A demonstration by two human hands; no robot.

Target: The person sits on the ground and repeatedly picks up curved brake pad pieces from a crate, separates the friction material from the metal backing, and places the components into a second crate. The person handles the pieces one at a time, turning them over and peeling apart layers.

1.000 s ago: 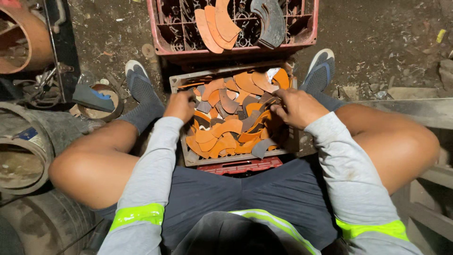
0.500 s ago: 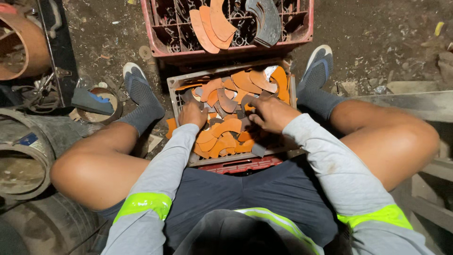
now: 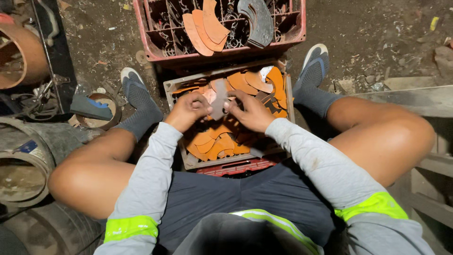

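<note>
Both forearms in grey sleeves reach forward between the bent bare knees. The left hand [image 3: 188, 111] and right hand [image 3: 252, 113] meet, fingers [image 3: 232, 105] curled and pinched together.

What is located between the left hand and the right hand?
In the head view, a flat grey curved piece sits between the left hand and right hand, pinched by both above the grey crate.

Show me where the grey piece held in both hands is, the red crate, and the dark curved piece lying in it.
grey piece [image 3: 219, 105], head view, on its flat middle between the two hands.
red crate [image 3: 155, 52], head view, on its left front corner wall.
dark curved piece [image 3: 257, 21], head view, on the middle of its arc.
</note>
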